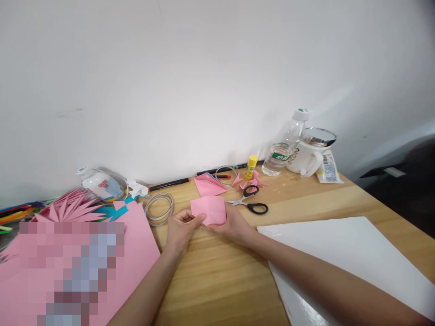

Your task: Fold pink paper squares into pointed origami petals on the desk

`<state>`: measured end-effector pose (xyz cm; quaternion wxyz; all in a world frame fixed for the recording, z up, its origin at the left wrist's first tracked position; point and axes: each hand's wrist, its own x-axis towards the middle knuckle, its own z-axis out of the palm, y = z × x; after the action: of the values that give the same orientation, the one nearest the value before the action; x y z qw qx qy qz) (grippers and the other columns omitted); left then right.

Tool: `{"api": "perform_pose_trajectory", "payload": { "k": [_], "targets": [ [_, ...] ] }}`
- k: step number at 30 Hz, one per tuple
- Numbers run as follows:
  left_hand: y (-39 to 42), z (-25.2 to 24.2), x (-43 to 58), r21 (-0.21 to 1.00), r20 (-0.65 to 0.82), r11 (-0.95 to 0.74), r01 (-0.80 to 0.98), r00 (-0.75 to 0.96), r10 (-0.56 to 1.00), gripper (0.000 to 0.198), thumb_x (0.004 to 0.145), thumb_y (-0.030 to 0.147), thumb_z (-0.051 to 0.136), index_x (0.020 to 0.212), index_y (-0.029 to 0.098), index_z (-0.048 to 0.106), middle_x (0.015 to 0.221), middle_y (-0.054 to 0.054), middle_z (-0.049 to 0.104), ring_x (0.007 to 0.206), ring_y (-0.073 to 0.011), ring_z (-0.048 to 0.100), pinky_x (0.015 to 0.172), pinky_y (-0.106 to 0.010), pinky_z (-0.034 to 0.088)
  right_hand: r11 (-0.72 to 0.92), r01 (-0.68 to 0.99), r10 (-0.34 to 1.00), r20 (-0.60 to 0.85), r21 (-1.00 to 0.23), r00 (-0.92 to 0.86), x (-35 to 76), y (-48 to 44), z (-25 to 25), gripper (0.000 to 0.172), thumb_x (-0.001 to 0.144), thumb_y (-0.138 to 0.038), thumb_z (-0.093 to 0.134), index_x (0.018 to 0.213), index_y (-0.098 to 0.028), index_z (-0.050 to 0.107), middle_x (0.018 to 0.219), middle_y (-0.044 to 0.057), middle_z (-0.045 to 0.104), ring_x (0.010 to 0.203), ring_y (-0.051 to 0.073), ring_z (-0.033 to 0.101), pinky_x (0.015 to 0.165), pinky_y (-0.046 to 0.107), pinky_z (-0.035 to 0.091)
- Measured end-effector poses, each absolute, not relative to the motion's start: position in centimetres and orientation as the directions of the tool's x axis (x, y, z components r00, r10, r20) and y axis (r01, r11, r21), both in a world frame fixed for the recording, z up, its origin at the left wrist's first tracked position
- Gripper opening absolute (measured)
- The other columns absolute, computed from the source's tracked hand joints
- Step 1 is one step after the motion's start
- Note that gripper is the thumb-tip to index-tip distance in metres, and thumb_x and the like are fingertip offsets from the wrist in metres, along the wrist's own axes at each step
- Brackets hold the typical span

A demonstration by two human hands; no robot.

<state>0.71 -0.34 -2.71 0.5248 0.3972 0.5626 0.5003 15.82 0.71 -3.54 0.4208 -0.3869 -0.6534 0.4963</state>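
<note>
Two hands share one grip: the left hand [181,227] pinches the near edge of a pink paper square [210,210], and the right hand [232,225] holds its other side from behind, just above the counter [217,280]. Scissors [250,202] lie just beyond. An uneven pull could, I'd say, crease or tear it.

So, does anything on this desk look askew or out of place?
The water bottle at back right leans toward the white mug. Another bottle at back left lies on its side beside pink paper spikes. Nothing looks spilled.
</note>
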Motion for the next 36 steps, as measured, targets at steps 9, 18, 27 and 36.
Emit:
{"api": "perform_pose_trajectory", "payload": {
  "k": [9, 18, 27, 36],
  "targets": [
    [-0.5, -2.51, 0.83, 0.977, -0.182, 0.166, -0.136, -0.114, 0.977, 0.021, 0.049, 0.023, 0.078, 0.049, 0.013, 0.06, 0.044, 0.002, 0.061, 0.043, -0.0075, 0.051, 0.048, -0.018, 0.04, 0.2, 0.093, 0.927, 0.158, -0.975, -0.341, 15.8, 0.69, -3.3, 0.031, 0.064, -0.019, 0.063, 0.094, -0.013, 0.058, 0.09, 0.005, 0.064, 0.08, 0.02, 0.058, 0.068, 0.028, 0.048],
    [-0.39, -2.56, 0.71, 0.957, -0.188, 0.165, -0.237, -0.076, 0.979, 0.017, 0.049, 0.021, 0.078, 0.051, 0.012, 0.064, 0.048, 0.0, 0.063, 0.045, -0.0079, 0.052, 0.049, -0.018, 0.041, 0.188, 0.142, 0.953, 0.145, -0.972, -0.266, 15.81, 0.67, -3.17, 0.025, 0.064, -0.02, 0.064, 0.087, -0.013, 0.06, 0.077, 0.003, 0.064, 0.068, 0.017, 0.056, 0.059, 0.025, 0.045],
    [-0.27, -3.09, 0.41, 0.983, -0.162, 0.151, -0.106, -0.099, 0.982, 0.015, 0.05, 0.016, 0.077, 0.061, 0.012, 0.068, 0.055, -0.002, 0.067, 0.05, -0.0098, 0.056, 0.051, -0.018, 0.043, 0.201, 0.133, 0.956, 0.165, -0.97, -0.242, 15.77, 0.85, -3.14, 0.017, 0.067, -0.018, 0.059, 0.083, -0.013, 0.056, 0.075, 0.001, 0.061, 0.066, 0.014, 0.055, 0.058, 0.022, 0.042],
    [-0.6, -2.49, 1.03, 0.977, -0.168, 0.155, -0.148, -0.078, 0.983, 0.018, 0.05, 0.019, 0.077, 0.064, 0.011, 0.068, 0.056, -0.002, 0.068, 0.048, -0.0106, 0.056, 0.05, -0.02, 0.045, 0.191, 0.131, 0.966, 0.163, -0.973, -0.199, 15.45, 0.72, -2.97, 0.023, 0.062, -0.013, 0.058, 0.084, -0.015, 0.053, 0.077, 0.001, 0.06, 0.066, 0.014, 0.056, 0.057, 0.023, 0.044]
  ]
}}
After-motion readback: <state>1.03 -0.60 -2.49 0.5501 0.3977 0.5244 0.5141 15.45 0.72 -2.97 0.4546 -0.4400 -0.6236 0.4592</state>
